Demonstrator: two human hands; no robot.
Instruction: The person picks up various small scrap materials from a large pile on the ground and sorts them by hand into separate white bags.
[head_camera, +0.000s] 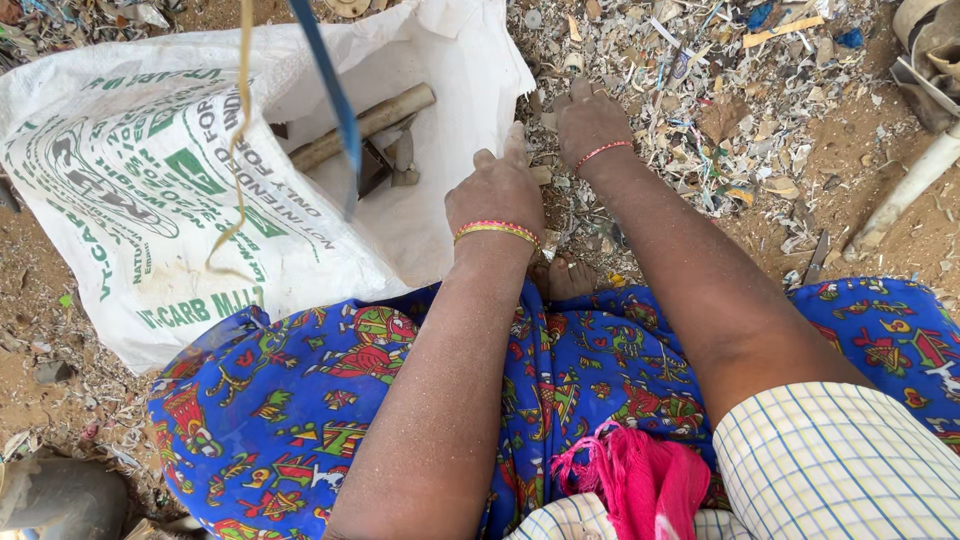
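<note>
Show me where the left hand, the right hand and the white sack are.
left hand (497, 190), head view, back of the hand
right hand (590, 120), head view, back of the hand
white sack (150, 200), head view, printed side

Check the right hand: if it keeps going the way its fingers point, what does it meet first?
Probably the litter of scrap shreds on the ground: the right hand already rests palm-down among them, fingers pointing away from the body. Depth is unclear.

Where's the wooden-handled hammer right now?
In the head view, the wooden-handled hammer lies on the white woven sack, upper centre-left, just left of the left hand.
</note>
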